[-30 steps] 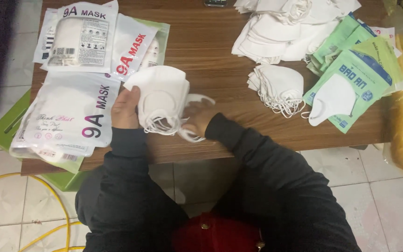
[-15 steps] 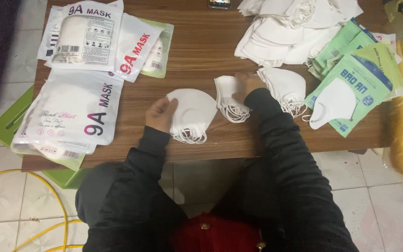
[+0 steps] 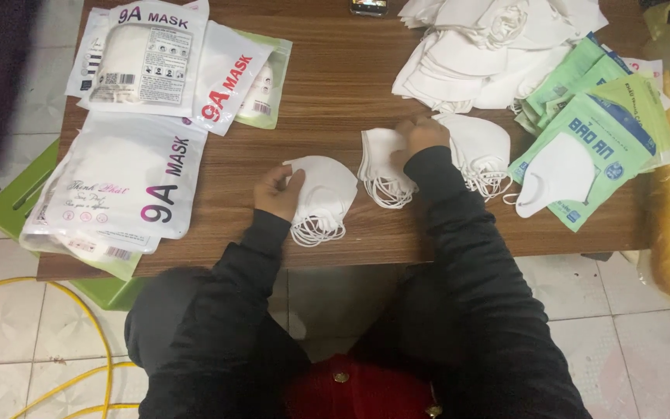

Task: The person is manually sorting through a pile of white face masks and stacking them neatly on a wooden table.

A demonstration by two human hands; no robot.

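While lying flat, mask stack [image 3: 321,200] touches left hand [image 3: 277,192].

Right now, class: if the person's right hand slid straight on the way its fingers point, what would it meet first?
The right hand points away from the body, up the table. Bare wood lies just ahead, then probably the big heap of loose white masks; depth is hard to judge.

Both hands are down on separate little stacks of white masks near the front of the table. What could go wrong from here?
The stack of masks under the left hand sits close to the table front edge, ear loops trailing toward it; a nudge might drop some on the floor. The right hand works between two small stacks and, so loose loops could tangle or the counts mix.
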